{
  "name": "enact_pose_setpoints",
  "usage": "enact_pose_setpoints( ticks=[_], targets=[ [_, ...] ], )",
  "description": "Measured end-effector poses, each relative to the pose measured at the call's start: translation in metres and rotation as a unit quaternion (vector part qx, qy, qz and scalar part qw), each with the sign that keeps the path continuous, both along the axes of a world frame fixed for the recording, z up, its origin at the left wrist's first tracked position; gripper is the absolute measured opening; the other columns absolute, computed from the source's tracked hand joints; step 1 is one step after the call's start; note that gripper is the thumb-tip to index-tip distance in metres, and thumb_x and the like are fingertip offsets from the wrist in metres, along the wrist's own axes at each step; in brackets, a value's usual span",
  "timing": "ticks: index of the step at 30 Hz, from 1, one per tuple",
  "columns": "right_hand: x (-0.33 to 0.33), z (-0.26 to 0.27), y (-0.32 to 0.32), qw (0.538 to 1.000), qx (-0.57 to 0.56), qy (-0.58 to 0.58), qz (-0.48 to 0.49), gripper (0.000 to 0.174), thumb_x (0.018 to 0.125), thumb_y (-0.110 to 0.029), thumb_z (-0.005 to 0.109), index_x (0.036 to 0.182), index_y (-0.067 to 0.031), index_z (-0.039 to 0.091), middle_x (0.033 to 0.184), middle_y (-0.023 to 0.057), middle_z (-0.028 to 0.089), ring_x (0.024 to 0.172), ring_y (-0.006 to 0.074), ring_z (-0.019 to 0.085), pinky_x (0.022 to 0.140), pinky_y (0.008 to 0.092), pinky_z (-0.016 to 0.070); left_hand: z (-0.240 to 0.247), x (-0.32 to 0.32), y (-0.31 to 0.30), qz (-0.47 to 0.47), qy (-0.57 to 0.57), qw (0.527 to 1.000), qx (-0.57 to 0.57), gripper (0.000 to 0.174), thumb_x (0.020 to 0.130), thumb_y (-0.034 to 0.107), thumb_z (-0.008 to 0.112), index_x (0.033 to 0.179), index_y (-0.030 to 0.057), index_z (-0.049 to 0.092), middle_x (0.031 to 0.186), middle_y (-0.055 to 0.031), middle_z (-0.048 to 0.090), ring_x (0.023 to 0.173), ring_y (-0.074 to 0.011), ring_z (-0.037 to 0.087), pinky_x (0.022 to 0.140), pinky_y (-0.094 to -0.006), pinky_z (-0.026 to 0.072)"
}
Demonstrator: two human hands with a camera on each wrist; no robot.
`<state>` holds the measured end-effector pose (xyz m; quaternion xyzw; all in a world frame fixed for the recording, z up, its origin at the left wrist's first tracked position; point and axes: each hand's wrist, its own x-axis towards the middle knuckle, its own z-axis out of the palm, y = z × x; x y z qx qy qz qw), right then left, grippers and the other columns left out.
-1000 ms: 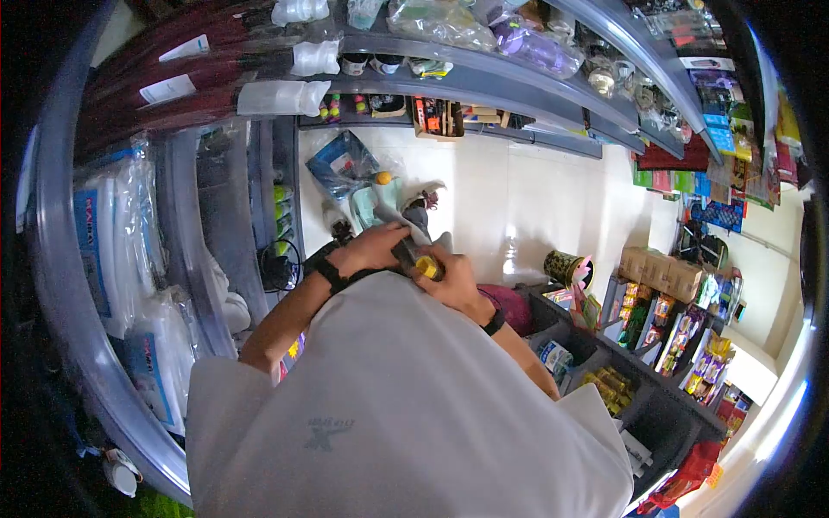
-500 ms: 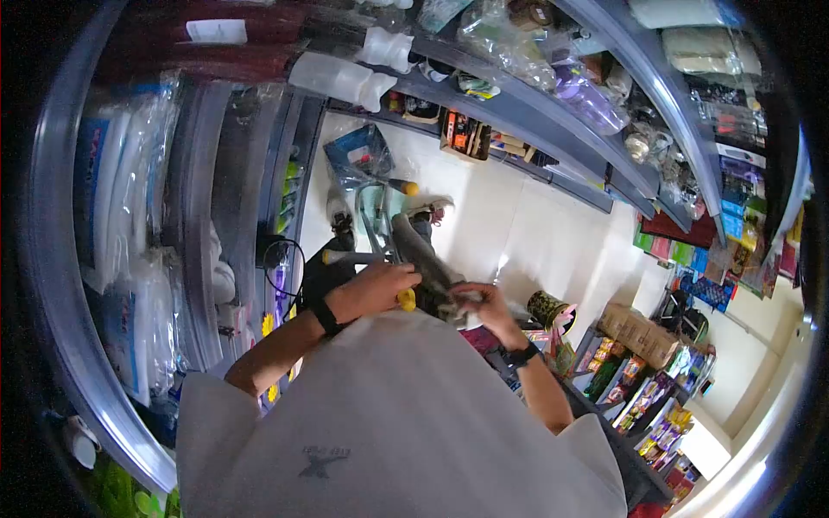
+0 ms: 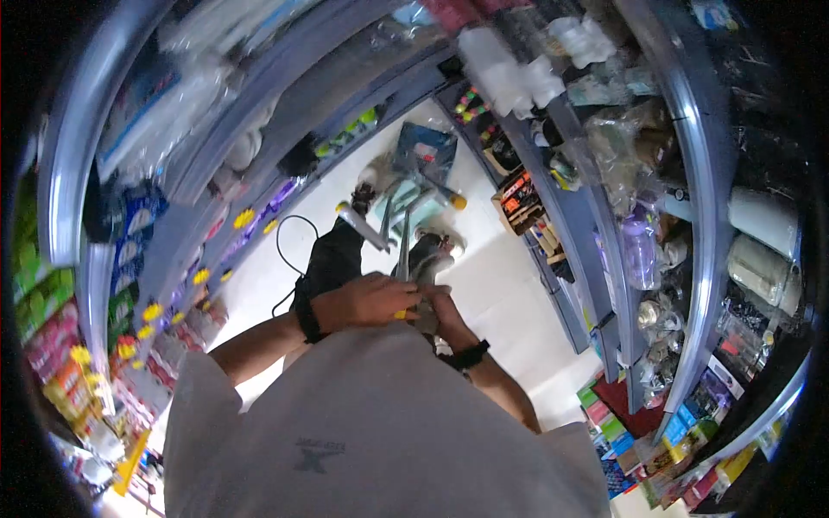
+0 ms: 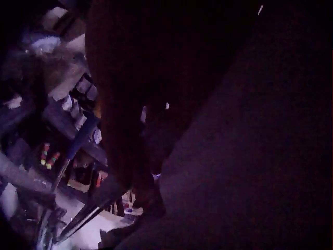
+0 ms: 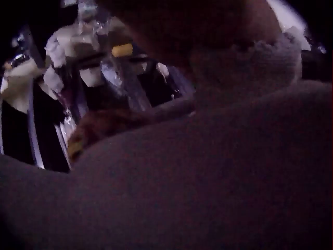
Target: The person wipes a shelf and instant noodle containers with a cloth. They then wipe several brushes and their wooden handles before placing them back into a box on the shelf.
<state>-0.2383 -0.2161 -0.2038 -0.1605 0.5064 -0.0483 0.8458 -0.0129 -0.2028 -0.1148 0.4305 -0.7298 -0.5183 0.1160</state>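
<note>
Gripping a long-handled tool low before the body, the left hand has its fingers curled round the handle, whose yellow end shows just below them. The right hand lies close beside it at the grey shirt; its fingers are hidden, so what it pinches, if anything, cannot be told (both wrist views are very dark). From the hands the slim metal shaft slopes away toward the floor. By its look, the tool should be stiff, moderately heavy toward the far end, slippery along bare metal and hardly fragile; the handle just above the yellow end promises the surest hold, with a second grip along the shaft to check any swing. Farther out, a grey handle and another yellow-tipped handle stand to either side; whether they belong to the same tool is unclear. Beyond lie a blue packet, a black cable and shelves.
</note>
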Motion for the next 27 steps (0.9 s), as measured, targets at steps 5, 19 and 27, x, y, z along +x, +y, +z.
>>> enact_pose_setpoints(
  ticks=[5, 19, 27],
  targets=[
    [-0.010, 0.034, 0.003, 0.996, 0.091, 0.004, 0.002, 0.032, 0.099, -0.026, 0.037, 0.112, -0.0035, 0.056, 0.107, 0.0107, 0.064, 0.087, 0.0197, 0.065, 0.076, 0.0326, 0.0556, 0.037, -0.011, 0.011, 0.009, -0.032, 0.999, -0.013, 0.036, 0.093, 0.039, 0.051, 0.102, 0.0041, 0.056, 0.100, -0.0143, 0.061, 0.086, -0.0356, 0.064, 0.073, -0.0453, 0.0535],
    [0.055, 0.025, 0.050, 0.993, 0.114, 0.007, -0.034, 0.024, 0.093, -0.026, 0.052, 0.108, -0.0090, 0.058, 0.101, 0.0087, 0.064, 0.092, 0.0212, 0.064, 0.077, 0.0367, 0.0559, 0.023, 0.038, 0.072, -0.024, -0.035, 0.991, -0.131, 0.017, 0.083, 0.014, 0.059, 0.095, 0.0017, 0.059, 0.092, -0.0128, 0.063, 0.081, -0.0314, 0.067, 0.068, -0.0421, 0.0553],
    [0.058, 0.064, 0.054, 0.991, 0.084, -0.001, -0.100, 0.024, 0.092, -0.024, 0.053, 0.110, -0.0082, 0.057, 0.104, 0.0100, 0.064, 0.095, 0.0235, 0.064, 0.081, 0.0397, 0.0559, 0.050, 0.016, 0.077, 0.023, -0.010, 0.982, -0.186, 0.018, 0.077, 0.007, 0.061, 0.093, -0.0009, 0.061, 0.102, -0.0168, 0.060, 0.086, -0.0308, 0.065, 0.072, -0.0392, 0.0563]
  ],
)
